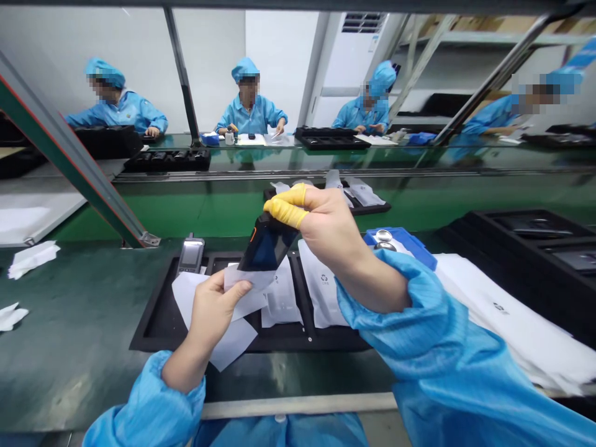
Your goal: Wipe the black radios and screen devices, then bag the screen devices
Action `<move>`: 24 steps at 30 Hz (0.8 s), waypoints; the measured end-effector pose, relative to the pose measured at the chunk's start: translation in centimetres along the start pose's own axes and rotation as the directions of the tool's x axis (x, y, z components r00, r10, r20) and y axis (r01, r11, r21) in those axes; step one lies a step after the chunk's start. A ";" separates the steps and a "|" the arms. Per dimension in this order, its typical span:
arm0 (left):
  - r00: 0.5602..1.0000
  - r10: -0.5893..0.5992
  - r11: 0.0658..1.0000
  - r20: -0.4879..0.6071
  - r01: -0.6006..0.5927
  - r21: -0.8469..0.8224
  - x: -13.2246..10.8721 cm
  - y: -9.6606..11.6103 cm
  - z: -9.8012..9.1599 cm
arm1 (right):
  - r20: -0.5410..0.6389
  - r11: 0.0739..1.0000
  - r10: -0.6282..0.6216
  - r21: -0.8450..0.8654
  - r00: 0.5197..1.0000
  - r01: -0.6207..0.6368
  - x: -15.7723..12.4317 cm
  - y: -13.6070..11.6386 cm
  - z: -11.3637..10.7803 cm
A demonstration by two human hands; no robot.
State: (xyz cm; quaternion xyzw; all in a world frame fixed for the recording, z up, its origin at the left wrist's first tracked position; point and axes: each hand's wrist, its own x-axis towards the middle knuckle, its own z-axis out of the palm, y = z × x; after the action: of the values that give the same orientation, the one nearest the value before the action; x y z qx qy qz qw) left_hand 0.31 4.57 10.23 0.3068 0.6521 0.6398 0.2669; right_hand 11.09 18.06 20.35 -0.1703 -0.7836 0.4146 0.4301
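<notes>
Right hand [333, 233], yellow finger covers [286, 208] on, pinches the top of the black handset [267, 245], tilted, mid-air, dead centre. Left hand [215, 310] at 7 o'clock of it, thumb closed on a white pouch [246, 279] touching the handset's bottom end. Black tray [153, 323] sits below at 6, a second handset [191, 254] at 9, a blue box [410, 242] at 3.

My read: pouch meets handset here. Keep the grip on the edges, off the screen. Hold the pouch mouth taut and in line with the handset, don't crease it.
</notes>
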 end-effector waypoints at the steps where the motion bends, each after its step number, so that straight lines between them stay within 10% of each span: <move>1: 1.000 0.002 1.000 0.007 -0.002 -0.016 0.0 0.1 0.1 | 0.018 1.000 -0.003 -0.006 1.000 0.003 0.0 0.0 0.1; 11: 0.981 0.186 0.981 -0.061 -0.182 0.061 0.5 2.0 1.6 | 0.117 0.995 0.096 -0.038 0.988 -0.093 -0.6 0.3 1.3; 20: 0.891 0.432 0.901 -0.143 -0.421 0.102 1.0 4.4 2.6 | 0.126 0.994 -0.109 -0.019 0.986 0.112 -1.4 1.3 -0.3; 24: 0.863 0.483 0.876 -0.150 -0.478 0.065 1.5 5.0 2.7 | 0.189 0.981 0.054 0.172 0.980 -0.088 -2.2 3.2 -0.2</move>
State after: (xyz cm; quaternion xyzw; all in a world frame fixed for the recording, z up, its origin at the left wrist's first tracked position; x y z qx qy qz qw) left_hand 1.57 7.42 15.15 0.4101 0.5828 0.7003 0.0415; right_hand 12.24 18.68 16.71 -0.1198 -0.7728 0.5127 0.3545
